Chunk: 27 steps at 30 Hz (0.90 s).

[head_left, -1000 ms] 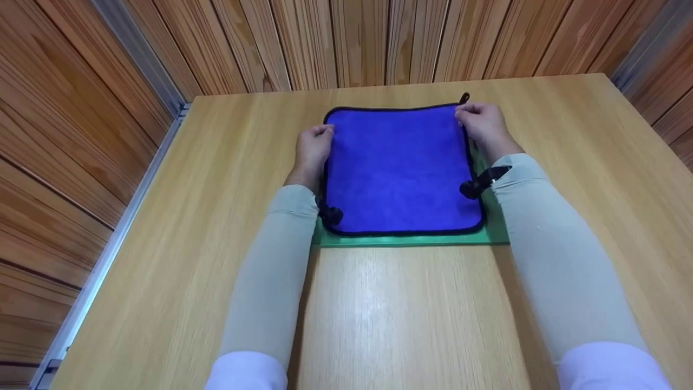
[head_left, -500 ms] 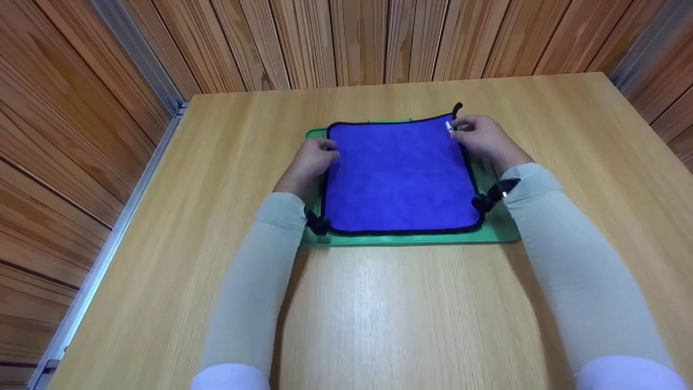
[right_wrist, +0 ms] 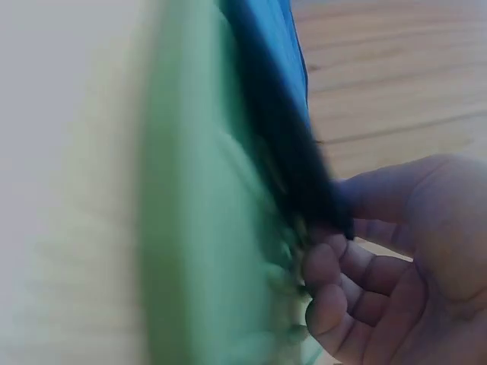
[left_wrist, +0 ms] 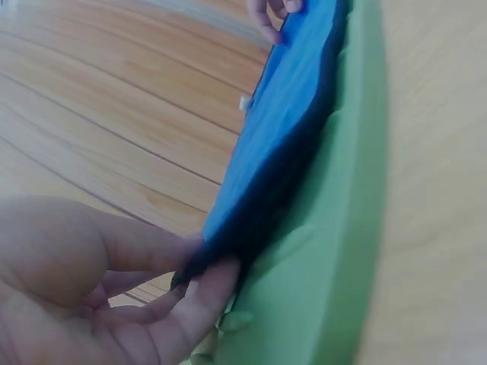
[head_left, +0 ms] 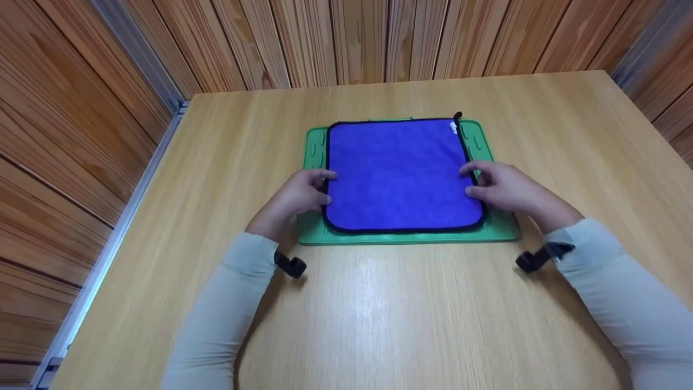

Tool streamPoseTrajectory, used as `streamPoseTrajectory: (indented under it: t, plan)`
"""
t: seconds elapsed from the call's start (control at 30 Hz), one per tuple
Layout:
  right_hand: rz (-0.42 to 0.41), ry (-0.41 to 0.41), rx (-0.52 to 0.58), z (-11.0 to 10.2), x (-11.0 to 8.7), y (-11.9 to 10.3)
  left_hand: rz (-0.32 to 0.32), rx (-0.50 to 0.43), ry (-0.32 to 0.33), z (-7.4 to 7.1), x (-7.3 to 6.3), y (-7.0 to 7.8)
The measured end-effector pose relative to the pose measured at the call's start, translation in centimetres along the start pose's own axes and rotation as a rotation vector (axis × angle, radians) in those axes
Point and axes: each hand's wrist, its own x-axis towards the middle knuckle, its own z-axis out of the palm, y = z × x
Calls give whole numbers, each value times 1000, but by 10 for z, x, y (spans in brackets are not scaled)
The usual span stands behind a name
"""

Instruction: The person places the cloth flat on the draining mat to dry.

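Observation:
A square blue cloth (head_left: 398, 176) with black edging lies spread over a green board (head_left: 406, 238). At its far right corner are a black loop and a small white tag (head_left: 453, 127). My left hand (head_left: 296, 196) pinches the cloth's left edge; in the left wrist view, thumb and fingertips close on the dark edge of the blue cloth (left_wrist: 285, 114), just above the board. My right hand (head_left: 506, 187) pinches the right edge, with the thumb on one side and curled fingers beneath in the right wrist view. Cloth hides most of the board.
Board and cloth rest on a wooden table (head_left: 373, 314). Raised ridges show along the green board's sides. A wood-plank wall (head_left: 357, 43) stands behind the table, and a metal rail (head_left: 108, 249) runs along its left side. Each wrist wears a small black camera.
The cloth's far edge came down toward me, uncovering the board's far side and corners. Both hands left the far part of the cloth and slid nearer along its side edges.

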Motion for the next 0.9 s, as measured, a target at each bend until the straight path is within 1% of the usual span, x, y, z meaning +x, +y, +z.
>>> streamPoseTrajectory:
  t: [0.13,0.3,0.47,0.57,0.63,0.73,0.83,0.9]
  plan:
    - [-26,-4,-4,5,-15,4,23,24,16,1,-7,-5]
    - [-48,-30,-1,6,-21,8,19,63,15,2,-10,-9]
    - [-27,-87,19,2,-24,10,9,111,-12,5,-13,-9]
    - [1,-124,36,-1,-25,9,9,109,-12,6,-11,-8]
    - [17,-127,42,-3,-23,7,9,73,-3,6,-7,-7]
    - [17,-94,81,-8,-10,3,2,-4,17,5,6,-1]
    - [34,-41,140,-17,15,-2,-16,-54,52,1,24,11]
    - [70,-10,184,-23,36,-5,-32,-63,75,-3,37,19]
